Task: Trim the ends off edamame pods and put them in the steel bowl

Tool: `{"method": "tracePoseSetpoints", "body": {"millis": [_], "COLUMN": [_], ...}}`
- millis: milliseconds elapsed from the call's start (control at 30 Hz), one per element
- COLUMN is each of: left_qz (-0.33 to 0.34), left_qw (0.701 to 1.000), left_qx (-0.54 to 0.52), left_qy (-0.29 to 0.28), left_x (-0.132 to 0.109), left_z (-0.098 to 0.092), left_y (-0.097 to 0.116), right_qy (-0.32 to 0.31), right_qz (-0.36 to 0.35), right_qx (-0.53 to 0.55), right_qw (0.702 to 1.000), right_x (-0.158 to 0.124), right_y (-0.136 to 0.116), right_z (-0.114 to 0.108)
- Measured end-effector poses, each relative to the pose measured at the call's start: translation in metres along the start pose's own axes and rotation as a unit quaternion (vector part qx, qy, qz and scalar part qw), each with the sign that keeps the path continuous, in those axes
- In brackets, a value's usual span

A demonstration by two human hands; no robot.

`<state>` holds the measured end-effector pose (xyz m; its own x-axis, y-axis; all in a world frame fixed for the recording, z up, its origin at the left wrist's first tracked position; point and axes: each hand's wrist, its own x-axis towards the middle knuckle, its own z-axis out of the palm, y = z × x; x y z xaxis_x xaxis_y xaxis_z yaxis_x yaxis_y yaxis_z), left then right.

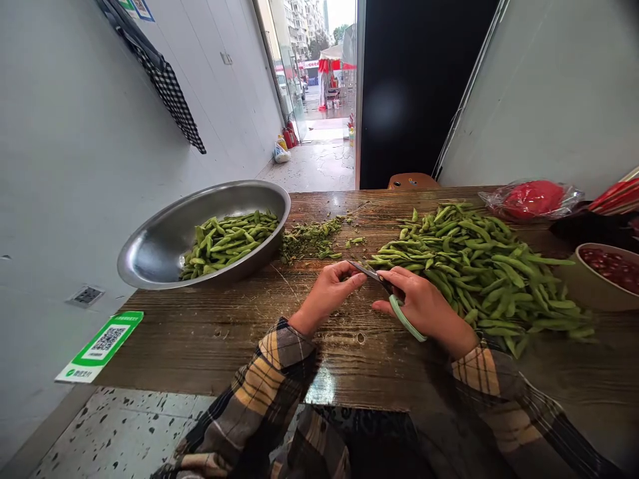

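My right hand (pixel 424 305) grips scissors (pixel 387 293) with pale green handles, their dark blades pointing left toward my left hand (pixel 330 293). My left hand's fingers are curled and pinched at the blade tips; whatever they hold is hidden. A big pile of green bean pods (pixel 479 266) lies on the wooden table (pixel 210 326) just right of my right hand. To the left, a tilted steel basin (pixel 164 243) holds trimmed pods (pixel 227 243). A heap of cut-off pod ends (pixel 309 239) lies between the basin and the pile.
At the right edge stand a bowl of red pieces (pixel 606 274), a plastic bag with something red (pixel 532 198) and a red-striped packet (pixel 616 195). A chair back (pixel 412 180) shows behind the table. White wall close on the left; open doorway ahead.
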<state>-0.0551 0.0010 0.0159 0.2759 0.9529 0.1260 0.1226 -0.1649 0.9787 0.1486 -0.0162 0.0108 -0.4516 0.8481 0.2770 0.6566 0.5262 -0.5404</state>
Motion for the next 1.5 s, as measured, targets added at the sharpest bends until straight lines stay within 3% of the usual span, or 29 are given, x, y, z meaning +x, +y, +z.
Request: {"method": "tracePoseSetpoints", "body": {"millis": [267, 400, 733, 933, 1067, 1500], "left_qz": [0.049, 0.044, -0.056, -0.100, -0.106, -0.090], "left_qw": [0.996, 0.997, 0.997, 0.968, 0.953, 0.972], "left_qx": [0.066, 0.056, -0.060, -0.227, -0.274, -0.218], "left_qy": [-0.016, -0.029, -0.014, 0.049, 0.072, 0.008], "left_x": [0.001, 0.000, 0.000, 0.002, 0.002, -0.001], "left_z": [0.000, 0.000, -0.002, -0.006, -0.008, 0.003], "left_y": [0.003, 0.005, 0.000, 0.002, 0.004, 0.001], "right_qy": [-0.016, -0.020, -0.024, 0.030, 0.040, 0.037], "right_qz": [-0.008, -0.018, -0.031, 0.005, 0.003, -0.013], "right_qx": [-0.006, -0.001, 0.024, 0.028, 0.032, 0.036], "right_qw": [1.000, 1.000, 0.999, 0.999, 0.999, 0.999], "right_x": [-0.001, -0.001, 0.000, 0.002, 0.002, 0.002], "right_y": [-0.003, -0.003, 0.003, 0.005, 0.006, 0.005], "right_z": [0.000, 0.001, 0.002, 0.003, 0.004, 0.003]}}
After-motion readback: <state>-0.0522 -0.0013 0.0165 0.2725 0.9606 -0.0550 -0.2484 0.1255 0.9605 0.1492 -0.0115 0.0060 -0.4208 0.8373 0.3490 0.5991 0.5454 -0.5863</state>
